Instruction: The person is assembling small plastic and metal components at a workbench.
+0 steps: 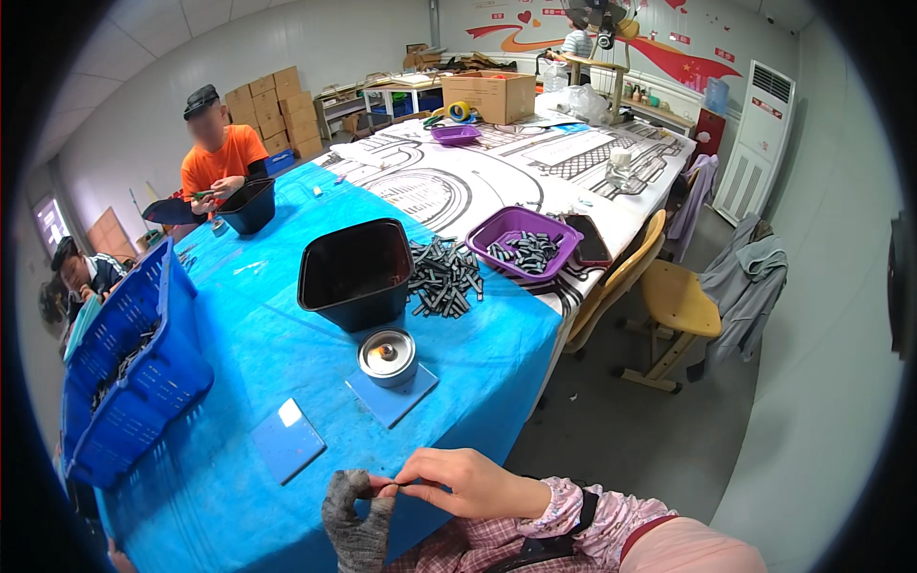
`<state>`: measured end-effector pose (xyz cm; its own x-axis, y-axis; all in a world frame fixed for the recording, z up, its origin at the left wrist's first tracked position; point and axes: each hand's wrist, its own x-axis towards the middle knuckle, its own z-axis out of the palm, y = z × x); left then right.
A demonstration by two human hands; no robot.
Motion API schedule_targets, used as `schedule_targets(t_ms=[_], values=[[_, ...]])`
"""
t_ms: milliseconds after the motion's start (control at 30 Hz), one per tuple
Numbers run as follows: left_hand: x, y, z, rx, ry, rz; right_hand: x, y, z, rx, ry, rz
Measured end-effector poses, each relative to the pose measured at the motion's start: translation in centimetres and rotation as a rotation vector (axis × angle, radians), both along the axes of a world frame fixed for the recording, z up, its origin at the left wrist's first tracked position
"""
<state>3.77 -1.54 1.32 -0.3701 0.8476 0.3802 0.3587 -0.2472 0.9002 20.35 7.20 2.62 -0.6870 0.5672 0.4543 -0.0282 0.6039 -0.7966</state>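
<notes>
At the table's near edge my left hand (358, 520), in a grey glove with bare fingertips, meets my right hand (468, 482). The fingertips of both are pinched together around something small and dark, too small to make out. Beyond them a round metal can burner (388, 357) with a small orange flame stands on a blue tile (399, 406). A second blue tile (288, 444) lies to its left. Behind the burner are a black plastic bin (355, 310) and a heap of short black strips (445, 279). A purple basket (478, 250) holds more such pieces.
A blue slatted crate (158, 406) with dark pieces stands along the left edge. Across the table, a person in orange (224, 162) works by another black bin (250, 207). Another person sits far left. Yellow chairs (676, 298) stand at right; a cardboard box (489, 97) is further back.
</notes>
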Motion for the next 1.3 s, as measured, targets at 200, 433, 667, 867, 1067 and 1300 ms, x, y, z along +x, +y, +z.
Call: schedule_targets(t_ms=[200, 433, 667, 867, 1067, 1300], values=[[0.8, -0.2, 2.2, -0.048, -0.045, 0.052, -0.2, -0.3, 0.2, -0.391, 0.041, 0.047], [0.9, -0.6, 2.4, -0.092, -0.343, -0.024, 0.2, -0.2, 0.5, -0.402, 0.038, 0.063], [0.7, -0.6, 2.4, -0.109, -0.447, -0.157, -0.1, -0.1, 0.0, -0.402, 0.138, 0.062], [0.7, -0.9, 2.6, -0.173, -0.493, -0.130, 0.2, 0.1, -0.1, -0.586, 0.147, 0.180], [0.6, -0.8, 2.4, -0.135, -0.533, -0.160, 0.3, 0.1, -0.1, -0.635, 0.187, 0.205], [0.7, -0.8, 2.6, -0.096, -0.424, -0.147, 0.2, 0.2, -0.6, -0.695, 0.160, 0.197]])
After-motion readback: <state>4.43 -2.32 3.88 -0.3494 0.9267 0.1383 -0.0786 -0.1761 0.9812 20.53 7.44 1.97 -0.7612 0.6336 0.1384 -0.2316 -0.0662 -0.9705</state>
